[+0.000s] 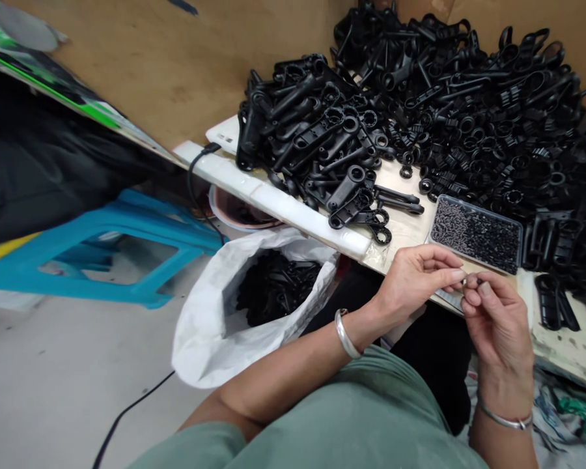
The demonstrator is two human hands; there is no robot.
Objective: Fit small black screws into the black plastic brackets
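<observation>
Both hands are meeting just in front of the clear tray of small black screws [476, 233]. The left hand [413, 280] and right hand [498, 319] are pinching together one tiny screw [470, 281], lying between their fingertips, equally near to both.

Small assembly workshop — heaped black plastic parts [420, 111] on worktable [561, 345], tray of screws [476, 234], cardboard walls.

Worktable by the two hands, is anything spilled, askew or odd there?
Nothing looks spilled. The heaped black plastic parts stay on the pale worktable, and the clear plastic tray of small dark pieces sits flat. The left hand and right hand pinch one tiny dark piece.
</observation>
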